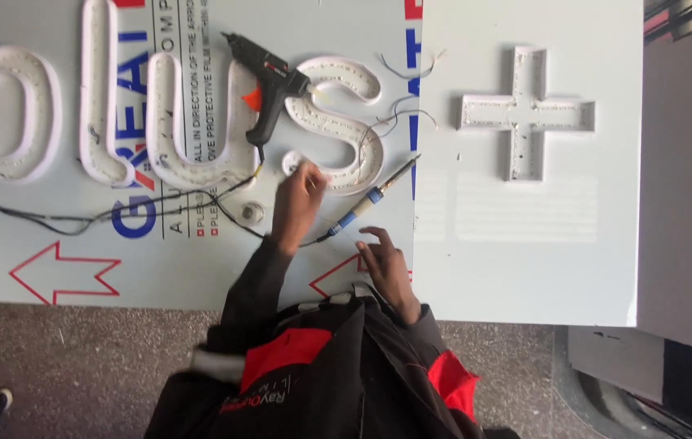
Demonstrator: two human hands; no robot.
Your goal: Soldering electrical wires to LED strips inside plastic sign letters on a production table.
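**Hot tools left within reach of both hands**

Near the front edge of the board (pixel 159 280), the right hand (pixel 388 264) is held empty with its fingers apart. The soldering iron (pixel 370 195) is laid between the hands, and a sleeve could be scorched or its cord snagged. The left hand (pixel 297 199) is blurred at the foot of the S (pixel 338 122), so its fingers cannot be told. Loose wires (pixel 394 118) could be tugged free. Toward the back edge, the glue gun (pixel 268 81) is rested against the S, where glue could drip.
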